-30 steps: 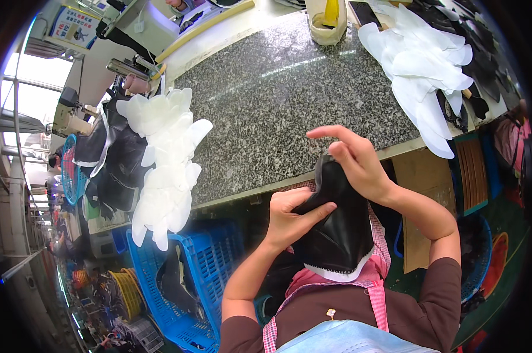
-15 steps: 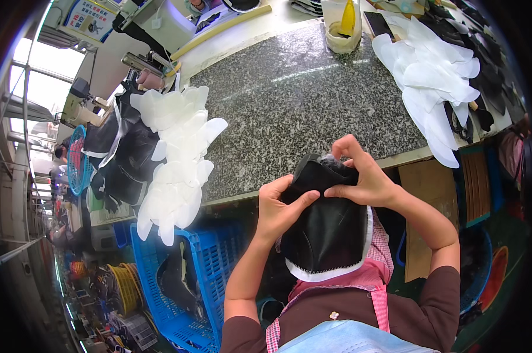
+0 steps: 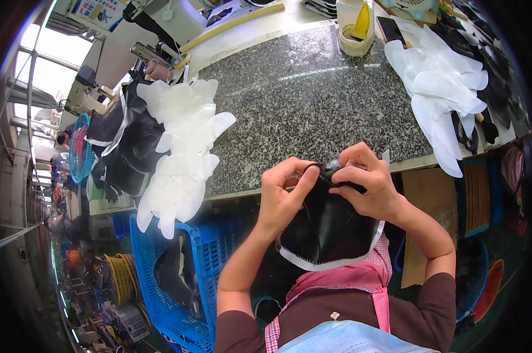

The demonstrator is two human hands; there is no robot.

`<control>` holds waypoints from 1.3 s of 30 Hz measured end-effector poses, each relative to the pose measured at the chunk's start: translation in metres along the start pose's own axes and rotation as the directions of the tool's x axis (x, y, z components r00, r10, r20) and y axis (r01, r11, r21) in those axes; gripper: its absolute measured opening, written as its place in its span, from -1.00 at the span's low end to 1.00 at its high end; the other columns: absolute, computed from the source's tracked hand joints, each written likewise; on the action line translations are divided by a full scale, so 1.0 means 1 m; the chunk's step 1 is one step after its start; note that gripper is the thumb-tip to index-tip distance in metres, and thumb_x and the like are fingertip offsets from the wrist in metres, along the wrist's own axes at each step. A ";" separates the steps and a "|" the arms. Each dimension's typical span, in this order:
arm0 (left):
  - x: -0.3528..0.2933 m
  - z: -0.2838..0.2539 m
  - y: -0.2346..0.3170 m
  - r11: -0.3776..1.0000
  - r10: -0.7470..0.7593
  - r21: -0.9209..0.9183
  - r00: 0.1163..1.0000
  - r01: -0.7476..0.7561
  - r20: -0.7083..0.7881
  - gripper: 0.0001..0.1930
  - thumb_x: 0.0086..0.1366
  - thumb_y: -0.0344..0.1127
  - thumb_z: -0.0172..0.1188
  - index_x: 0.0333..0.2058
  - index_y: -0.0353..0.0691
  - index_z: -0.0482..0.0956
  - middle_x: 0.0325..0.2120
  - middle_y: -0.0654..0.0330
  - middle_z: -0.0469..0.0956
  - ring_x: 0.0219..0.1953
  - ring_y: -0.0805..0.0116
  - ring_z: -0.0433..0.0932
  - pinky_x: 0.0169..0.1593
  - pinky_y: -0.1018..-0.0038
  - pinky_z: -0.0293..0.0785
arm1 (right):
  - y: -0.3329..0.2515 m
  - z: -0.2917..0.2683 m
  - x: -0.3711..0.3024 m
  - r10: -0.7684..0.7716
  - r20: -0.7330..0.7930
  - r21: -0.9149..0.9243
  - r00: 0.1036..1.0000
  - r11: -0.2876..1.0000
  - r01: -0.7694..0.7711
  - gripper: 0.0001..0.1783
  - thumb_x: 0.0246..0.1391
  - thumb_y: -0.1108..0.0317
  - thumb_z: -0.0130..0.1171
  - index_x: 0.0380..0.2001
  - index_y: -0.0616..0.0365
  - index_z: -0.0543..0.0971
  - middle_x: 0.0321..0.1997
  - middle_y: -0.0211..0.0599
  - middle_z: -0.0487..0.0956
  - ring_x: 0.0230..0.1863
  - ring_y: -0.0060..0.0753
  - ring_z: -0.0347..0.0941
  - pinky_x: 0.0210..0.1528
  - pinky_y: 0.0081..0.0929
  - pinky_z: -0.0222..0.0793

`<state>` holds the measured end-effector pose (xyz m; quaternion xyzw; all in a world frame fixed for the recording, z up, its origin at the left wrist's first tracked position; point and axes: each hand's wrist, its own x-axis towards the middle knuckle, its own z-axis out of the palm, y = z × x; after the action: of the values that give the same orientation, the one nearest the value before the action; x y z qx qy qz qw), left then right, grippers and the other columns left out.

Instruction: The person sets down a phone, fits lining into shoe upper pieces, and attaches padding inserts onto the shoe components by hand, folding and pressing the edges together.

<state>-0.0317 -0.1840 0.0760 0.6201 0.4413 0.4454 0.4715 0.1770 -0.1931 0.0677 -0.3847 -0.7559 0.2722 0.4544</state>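
Note:
Between my hands hangs a black shoe upper (image 3: 330,229), glossy, with a white stitched strip along its lower edge. My left hand (image 3: 285,191) pinches its upper left rim between thumb and fingers. My right hand (image 3: 369,181) grips the upper right rim, fingers curled over a bunched part. A small clear, crinkled bit (image 3: 335,165) shows between the fingertips. The upper is held in front of the near edge of the speckled stone slab (image 3: 313,100), over my pink apron (image 3: 330,282). What lies inside the folded rim is hidden by my fingers.
White curved insole-shaped sheets (image 3: 181,159) pile at the left, beside black pieces (image 3: 128,147). More white sheets (image 3: 448,82) lie at the right near a phone (image 3: 390,30). A white container (image 3: 355,42) stands at the back. A blue crate (image 3: 204,282) sits below left.
My hands have drawn closer together at the shoe upper's top edge. The rim is now folded and pinched, and my left thumb has risen to it. The view has shifted slightly.

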 end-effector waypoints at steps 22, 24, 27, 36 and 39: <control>0.004 -0.005 -0.005 0.896 -0.229 -0.348 0.958 0.276 0.172 -0.88 0.27 -0.40 0.35 -0.43 -0.28 0.64 -0.54 0.44 0.51 -0.47 0.72 0.40 -0.43 0.66 0.31 | 0.005 -0.001 0.006 -0.140 -0.125 -0.134 0.982 0.983 0.123 -0.71 -0.25 0.53 0.47 -0.41 0.11 0.58 -0.31 -0.33 0.46 -0.27 -0.20 0.39 -0.31 -0.35 0.36; 0.002 0.001 0.000 0.926 -0.224 -0.262 0.955 0.271 0.195 -0.84 0.07 -0.59 0.47 -0.37 -0.33 0.67 -0.43 0.35 0.63 -0.32 0.60 0.59 -0.25 0.61 0.55 | 0.007 -0.002 0.007 -0.108 -0.120 -0.093 0.987 0.991 0.098 -0.73 -0.21 0.54 0.46 -0.41 0.14 0.56 -0.34 -0.30 0.46 -0.27 -0.20 0.37 -0.28 -0.36 0.33; -0.004 0.006 -0.003 0.954 -0.183 -0.214 0.974 0.209 0.137 -0.84 0.09 -0.55 0.47 -0.36 -0.37 0.66 -0.42 0.32 0.63 -0.34 0.60 0.58 -0.28 0.63 0.53 | 0.008 -0.003 0.008 -0.049 -0.074 -0.074 0.996 0.996 0.043 -0.71 -0.20 0.52 0.47 -0.39 0.16 0.55 -0.38 -0.30 0.46 -0.29 -0.23 0.36 -0.27 -0.38 0.31; -0.012 0.011 -0.019 0.973 0.097 -0.211 0.995 -0.094 0.003 -0.87 0.13 -0.55 0.43 -0.42 -0.38 0.61 -0.42 0.24 0.56 -0.40 0.56 0.47 -0.34 0.59 0.36 | -0.008 0.000 0.021 0.197 -0.273 0.166 0.942 0.974 -0.155 -0.77 -0.04 0.43 0.44 -0.31 0.18 0.61 -0.43 -0.33 0.49 -0.33 -0.36 0.39 -0.25 -0.48 0.35; -0.016 0.012 -0.017 0.975 0.138 -0.169 0.989 -0.145 -0.056 -0.86 0.12 -0.54 0.44 -0.42 -0.38 0.61 -0.44 0.24 0.57 -0.42 0.55 0.47 -0.35 0.59 0.35 | 0.011 -0.012 0.012 0.187 0.177 0.191 0.966 0.957 -0.220 -0.75 0.03 0.38 0.40 -0.24 0.21 0.59 -0.43 -0.31 0.52 -0.37 -0.43 0.43 -0.26 -0.51 0.37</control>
<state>-0.0254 -0.1988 0.0550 0.5970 0.3660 0.5278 0.4807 0.1883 -0.1758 0.0702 -0.3880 -0.7127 0.4252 0.4009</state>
